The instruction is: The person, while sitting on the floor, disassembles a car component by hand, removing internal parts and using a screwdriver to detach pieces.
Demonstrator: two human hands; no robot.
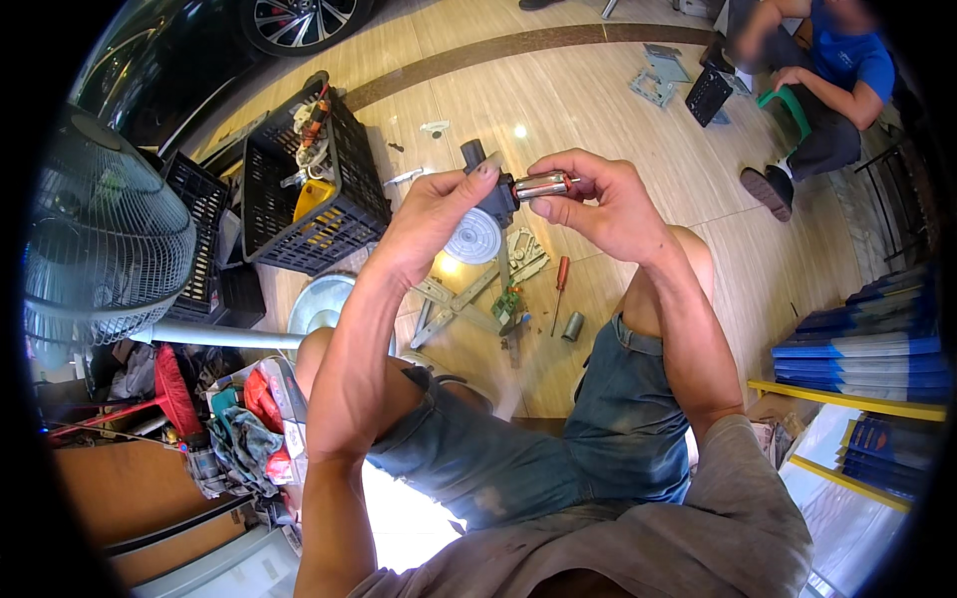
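Both my hands are raised over the tiled floor, working on a small electric motor. My left hand (439,214) is closed round a dark gearbox housing (501,202) with a round grey disc (473,236) below it. A black cylindrical stub (473,152) sticks up past the thumb. My right hand (608,204) pinches a shiny motor armature (541,186) with reddish ends, whose inner end meets the housing. On the floor below lie a red-handled screwdriver (562,279), an open metal can (572,326), a green circuit board (507,303) and crossed metal arms (464,302).
A black plastic crate (344,204) holding tools stands left, beside a large fan (110,234). Blue-and-white stacks (867,359) fill a yellow-edged shelf at right. Another person (847,75) sits at upper right near metal brackets (658,78). A car wheel (299,22) shows at top left.
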